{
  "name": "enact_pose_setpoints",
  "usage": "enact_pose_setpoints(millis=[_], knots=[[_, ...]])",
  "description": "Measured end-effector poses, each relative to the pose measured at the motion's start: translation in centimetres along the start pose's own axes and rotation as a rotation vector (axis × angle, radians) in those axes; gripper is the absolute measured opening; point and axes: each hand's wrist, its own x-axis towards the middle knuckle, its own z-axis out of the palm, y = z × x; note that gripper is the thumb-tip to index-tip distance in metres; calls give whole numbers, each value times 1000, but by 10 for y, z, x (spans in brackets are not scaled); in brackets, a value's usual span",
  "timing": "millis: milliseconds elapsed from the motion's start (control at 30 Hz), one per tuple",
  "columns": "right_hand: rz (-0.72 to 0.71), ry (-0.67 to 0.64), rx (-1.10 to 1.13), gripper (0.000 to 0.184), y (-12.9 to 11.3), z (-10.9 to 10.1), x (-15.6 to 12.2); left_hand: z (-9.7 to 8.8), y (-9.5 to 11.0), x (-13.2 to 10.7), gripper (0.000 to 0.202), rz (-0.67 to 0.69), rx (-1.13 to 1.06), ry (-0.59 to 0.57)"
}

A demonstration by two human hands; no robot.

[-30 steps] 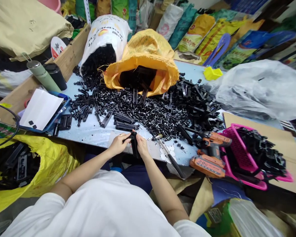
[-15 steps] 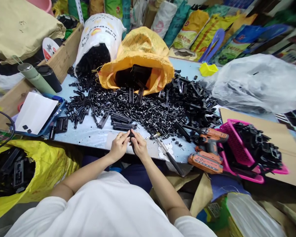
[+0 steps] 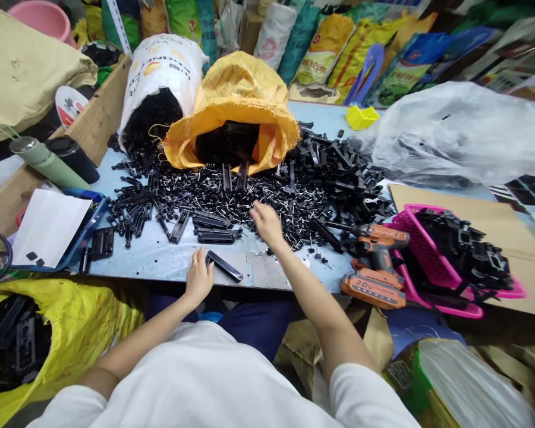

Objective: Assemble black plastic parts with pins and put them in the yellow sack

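Note:
My left hand (image 3: 199, 277), a ring on one finger, rests at the table's front edge with its fingers stretched out. Beside its fingertips a long black plastic part (image 3: 225, 266) lies slantwise on a flat grey plate (image 3: 263, 272); whether the hand touches the part's end I cannot tell. My right hand (image 3: 268, 226) is at the near side of a heap of small black pieces with metal pins (image 3: 289, 211). Its fingers are drawn together and slightly blurred, and anything between them is too small to make out. Several similar long black parts (image 3: 216, 236) lie between the hands and the heap.
An orange cordless drill (image 3: 378, 261) lies right of my forearm, against a pink basket (image 3: 432, 255) of black parts. Behind the heap are a yellow sack (image 3: 245, 77) and a white sack (image 3: 160, 65). A blue tray (image 3: 87, 229) with paper and a green bottle (image 3: 47, 160) stand left.
Both hands were together on a black part; now they are apart and a long part lies on the plate. My right hand moved forward to the heap. My right arm now covers the hammer's place.

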Motion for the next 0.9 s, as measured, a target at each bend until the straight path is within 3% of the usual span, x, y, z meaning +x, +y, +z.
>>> enact_pose_setpoints(millis=[67,167,233,333,433,533,567,633,700,800,900], knots=[[143,154,-150,42,32,-23,52,-3,-3,7,52,220,172,-160],[148,140,-182,32,71,-54,112,-8,-2,27,50,561,299,-470],[39,24,-223,22,89,-70,135,-10,-1,38,45,635,347,-567],[-135,-118,-329,20,107,-90,141,-12,-4,42,44,589,419,-528],[-175,-91,-386,25,110,-105,110,-14,-10,35,41,479,469,-464],[-289,-99,-436,24,86,-104,42,-12,-13,31,35,430,428,-464],[-355,-162,-425,22,72,-98,13,-10,-12,31,37,445,392,-484],[-506,-469,-333,19,42,-79,-47,-6,-8,33,37,497,315,-547],[-570,-648,-304,27,14,-54,-98,-3,-1,36,35,528,271,-599],[-484,-677,-332,35,-9,-21,-141,0,8,39,38,519,269,-609],[-370,-635,-371,39,-17,-10,-149,0,9,37,59,522,267,-580]])
